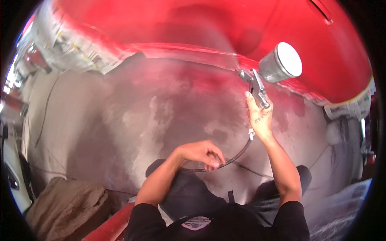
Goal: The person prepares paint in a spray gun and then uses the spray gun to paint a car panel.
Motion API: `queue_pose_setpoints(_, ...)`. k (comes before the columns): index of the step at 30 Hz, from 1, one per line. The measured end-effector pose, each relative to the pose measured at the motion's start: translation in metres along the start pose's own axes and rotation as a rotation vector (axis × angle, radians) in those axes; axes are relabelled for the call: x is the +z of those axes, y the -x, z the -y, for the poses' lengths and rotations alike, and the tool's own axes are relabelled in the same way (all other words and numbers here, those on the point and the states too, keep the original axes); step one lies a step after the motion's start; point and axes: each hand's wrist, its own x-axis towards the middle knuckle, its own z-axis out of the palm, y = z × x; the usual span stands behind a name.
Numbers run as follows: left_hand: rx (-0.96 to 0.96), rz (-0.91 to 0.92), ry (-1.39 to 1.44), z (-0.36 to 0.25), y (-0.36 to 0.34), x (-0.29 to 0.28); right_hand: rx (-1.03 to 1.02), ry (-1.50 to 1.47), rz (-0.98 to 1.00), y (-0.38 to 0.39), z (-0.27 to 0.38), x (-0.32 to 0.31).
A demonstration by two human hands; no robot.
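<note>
My right hand (260,116) grips a silver spray gun (255,86) topped by a metal cup (281,62) with a white lid. The gun is raised beside the lower edge of a glossy red vehicle panel (321,68). A black air hose (241,154) hangs from the gun's handle and curves toward my lap. Lower and to the left, my left hand (204,154) has its fingers curled loosely over that hose, near my dark-clothed knees.
Newspaper masking (56,40) covers the panel's left end, more (348,106) the right. Below lies a mottled grey floor (108,112) crossed by cables. A brown cloth-like heap (64,205) and a red object (108,225) sit at lower left; a white object (14,168) stands at the left rim.
</note>
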Motion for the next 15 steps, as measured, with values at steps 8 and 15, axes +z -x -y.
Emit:
queue_pose_setpoints(8,-0.204,-0.110,-0.677,0.044,-0.050,-0.018,0.066,0.071,-0.286,0.021,-0.069,-0.133)
queue_pose_setpoints(15,-0.457,0.250,-0.406,0.069,-0.020,-0.072,0.151,0.249,-0.448,0.015,-0.115,-0.133)
